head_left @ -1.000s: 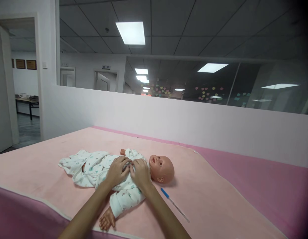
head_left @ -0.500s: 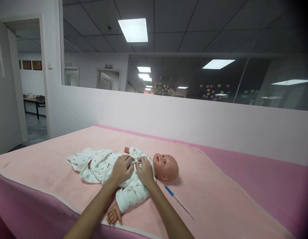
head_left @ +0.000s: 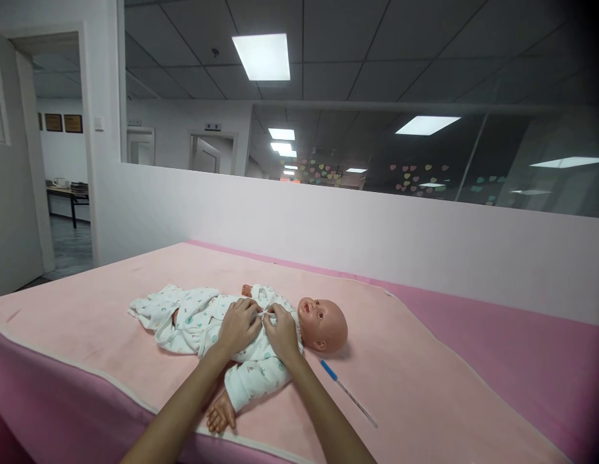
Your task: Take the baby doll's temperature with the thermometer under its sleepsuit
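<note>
A baby doll (head_left: 323,320) lies on its back on a light pink blanket (head_left: 425,380), head to the right. It wears a white printed romper (head_left: 193,316). My left hand (head_left: 238,327) and my right hand (head_left: 281,332) rest on the doll's chest, close together. Both have their fingers curled, pinching the romper's front near the collar. A thin white tie shows between the fingertips. One bare doll hand (head_left: 220,412) sticks out of a sleeve near my left forearm.
A thin stick with a blue end (head_left: 347,392) lies on the blanket right of the doll's head. The blanket covers a darker pink bed (head_left: 521,348) against a low white wall (head_left: 376,232). An open doorway (head_left: 62,187) is at far left.
The view has shifted a little to the left, so the doll sits further right in the picture. My hands stay on the doll's chest, with the fingers drawn closer onto the romper's front.
</note>
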The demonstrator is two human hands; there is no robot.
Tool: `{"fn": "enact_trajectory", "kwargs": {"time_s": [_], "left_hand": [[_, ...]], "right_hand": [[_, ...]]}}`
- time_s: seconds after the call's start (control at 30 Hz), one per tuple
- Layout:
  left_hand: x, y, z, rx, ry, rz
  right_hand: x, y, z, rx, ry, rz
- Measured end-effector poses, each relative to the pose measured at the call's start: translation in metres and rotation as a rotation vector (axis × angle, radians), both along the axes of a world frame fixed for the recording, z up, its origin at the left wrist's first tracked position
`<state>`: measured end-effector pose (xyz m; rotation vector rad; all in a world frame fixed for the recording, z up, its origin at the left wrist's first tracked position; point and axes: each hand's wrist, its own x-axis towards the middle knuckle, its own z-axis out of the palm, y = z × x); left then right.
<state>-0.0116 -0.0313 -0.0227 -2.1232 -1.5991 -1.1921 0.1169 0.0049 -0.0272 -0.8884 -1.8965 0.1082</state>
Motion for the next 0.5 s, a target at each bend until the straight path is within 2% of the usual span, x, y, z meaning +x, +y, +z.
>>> {"fn": "enact_trajectory", "kwargs": {"time_s": [0.23,0.5], "left_hand": [[-0.0007,0.0008,-0.0015,-0.002,0.056,0.004],[0.0016,0.0026,0.0016,-0.037,0.143,0.073]], "right_hand": [[-0.0012,0.0022,-0.0003,-0.014,0.002,-0.010],[-0.0006,0.0032,-0.0012,-0.032,-0.009,-0.006]]}}
